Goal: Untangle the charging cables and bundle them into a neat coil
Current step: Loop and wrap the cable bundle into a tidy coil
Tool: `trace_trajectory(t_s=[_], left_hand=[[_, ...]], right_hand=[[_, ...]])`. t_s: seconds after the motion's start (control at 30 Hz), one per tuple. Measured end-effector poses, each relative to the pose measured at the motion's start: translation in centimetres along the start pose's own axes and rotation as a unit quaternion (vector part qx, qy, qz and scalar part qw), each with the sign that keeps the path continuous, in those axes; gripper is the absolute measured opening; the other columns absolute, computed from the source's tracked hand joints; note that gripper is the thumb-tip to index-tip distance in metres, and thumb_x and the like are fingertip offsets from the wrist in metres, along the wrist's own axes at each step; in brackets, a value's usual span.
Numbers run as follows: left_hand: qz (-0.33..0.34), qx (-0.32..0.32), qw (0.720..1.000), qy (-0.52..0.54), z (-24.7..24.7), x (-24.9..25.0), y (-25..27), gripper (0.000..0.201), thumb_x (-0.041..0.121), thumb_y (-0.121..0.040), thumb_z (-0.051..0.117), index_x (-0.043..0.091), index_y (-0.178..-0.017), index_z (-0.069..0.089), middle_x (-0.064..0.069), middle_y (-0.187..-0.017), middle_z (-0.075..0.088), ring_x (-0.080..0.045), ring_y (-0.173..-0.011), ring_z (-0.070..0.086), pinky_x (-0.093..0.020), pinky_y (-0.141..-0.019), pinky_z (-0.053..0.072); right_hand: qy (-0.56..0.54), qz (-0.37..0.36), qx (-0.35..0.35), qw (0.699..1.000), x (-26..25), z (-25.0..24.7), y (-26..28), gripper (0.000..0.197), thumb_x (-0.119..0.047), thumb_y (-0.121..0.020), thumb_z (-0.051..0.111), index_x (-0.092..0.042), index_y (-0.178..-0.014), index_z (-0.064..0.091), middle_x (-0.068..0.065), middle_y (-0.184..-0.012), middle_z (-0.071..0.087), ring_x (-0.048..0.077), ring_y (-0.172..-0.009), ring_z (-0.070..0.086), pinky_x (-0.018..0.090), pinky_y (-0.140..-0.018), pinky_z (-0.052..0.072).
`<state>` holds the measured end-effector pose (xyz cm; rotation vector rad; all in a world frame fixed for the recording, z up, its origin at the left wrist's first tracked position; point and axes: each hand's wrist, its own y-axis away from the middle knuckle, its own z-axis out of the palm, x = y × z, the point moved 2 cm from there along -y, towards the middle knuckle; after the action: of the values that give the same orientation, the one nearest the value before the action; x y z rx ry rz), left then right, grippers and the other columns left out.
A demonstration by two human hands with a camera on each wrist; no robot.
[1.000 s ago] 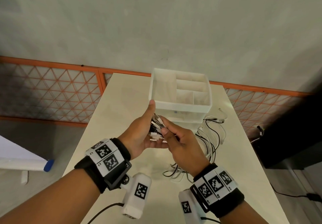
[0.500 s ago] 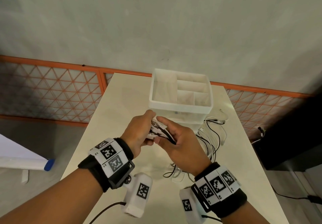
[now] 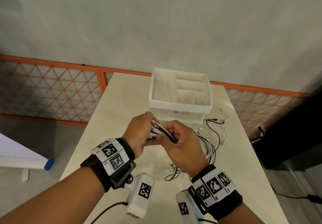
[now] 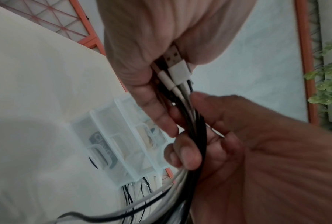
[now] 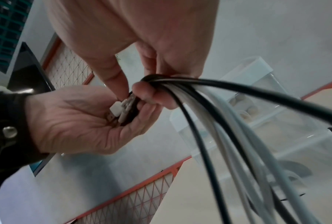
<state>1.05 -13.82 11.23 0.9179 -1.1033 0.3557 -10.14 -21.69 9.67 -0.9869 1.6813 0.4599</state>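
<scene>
The left hand [image 3: 139, 133] clenches a cluster of smooth white and black plug ends [image 4: 175, 68], its grip closed around them. The right hand [image 3: 181, 145] grips the round, glossy cables [image 5: 209, 121] just beyond. Their slack lies tangled on the pale matte surface [image 3: 113, 119] beside a translucent plastic organizer box [image 3: 180, 104].

A white divided organizer box [image 3: 180, 106] stands on the cream table [image 3: 111, 117] before an orange lattice fence [image 3: 52, 91].

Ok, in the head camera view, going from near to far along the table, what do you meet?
Right hand → left hand gripping the cable plugs → white divided box → orange lattice railing.
</scene>
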Motion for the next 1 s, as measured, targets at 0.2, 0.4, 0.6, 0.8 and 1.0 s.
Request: trace_trajectory(t_s=[0.2, 0.4, 0.6, 0.8, 1.0], left_hand=[[-0.017, -0.051, 0.996, -0.076, 0.0, 0.3, 0.6, 0.039, 0.035, -0.098, 0.04, 0.007, -0.079, 0.059, -0.007, -0.053, 0.062, -0.022, -0.041, 0.056, -0.02, -0.037, 0.032], [-0.016, -0.044, 0.998, -0.044, 0.0, 0.6, 0.6, 0.031, 0.027, -0.096, 0.042, 0.007, -0.078, 0.058, -0.012, -0.056, 0.058, -0.022, -0.04, 0.05, -0.019, -0.036, 0.03], [-0.003, -0.01, 0.998, -0.064, -0.2, 0.4, 0.3, 0.03, 0.027, -0.096, 0.045, 0.005, -0.081, 0.059, -0.006, -0.054, 0.06, -0.016, -0.039, 0.051, -0.023, -0.037, 0.037], [-0.024, -0.024, 0.997, -0.069, -0.5, 0.4, 0.3, 0.031, 0.026, -0.096, 0.045, 0.006, -0.077, 0.058, -0.009, -0.052, 0.061, -0.018, -0.035, 0.05, -0.02, -0.035, 0.033], [-0.05, -0.04, 0.997, -0.03, -0.8, 0.5, 0.4, 0.03, 0.029, -0.096, 0.048, 0.006, -0.081, 0.06, -0.012, -0.058, 0.064, -0.024, -0.041, 0.057, -0.02, -0.033, 0.038]], right_hand=[[-0.114, 0.063, -0.006, 0.991, 0.0, -0.3, 0.0, 0.015, -0.004, -0.087, 0.069, -0.016, -0.079, 0.068, -0.009, -0.061, 0.063, 0.007, -0.049, 0.049, 0.023, -0.053, 0.039], [-0.085, 0.073, -0.01, 0.994, 0.4, 0.1, -0.1, 0.01, -0.015, -0.092, 0.067, -0.02, -0.084, 0.068, -0.007, -0.061, 0.063, 0.01, -0.046, 0.041, 0.026, -0.05, 0.034], [0.048, 0.017, 0.014, 0.999, 0.7, 0.4, -0.1, 0.012, -0.028, -0.076, 0.07, -0.019, -0.079, 0.061, -0.001, -0.093, 0.06, 0.02, -0.068, 0.062, 0.025, -0.057, 0.046], [0.031, 0.023, -0.011, 0.999, 0.9, 0.9, 0.0, 0.021, -0.041, -0.073, 0.06, -0.02, -0.077, 0.062, -0.002, -0.089, 0.057, 0.01, -0.065, 0.054, 0.025, -0.061, 0.045], [0.012, 0.032, -0.001, 0.999, 1.7, 1.5, 0.2, 0.018, -0.034, -0.089, 0.059, -0.017, -0.096, 0.061, 0.007, -0.1, 0.061, 0.016, -0.077, 0.058, 0.025, -0.069, 0.047]])
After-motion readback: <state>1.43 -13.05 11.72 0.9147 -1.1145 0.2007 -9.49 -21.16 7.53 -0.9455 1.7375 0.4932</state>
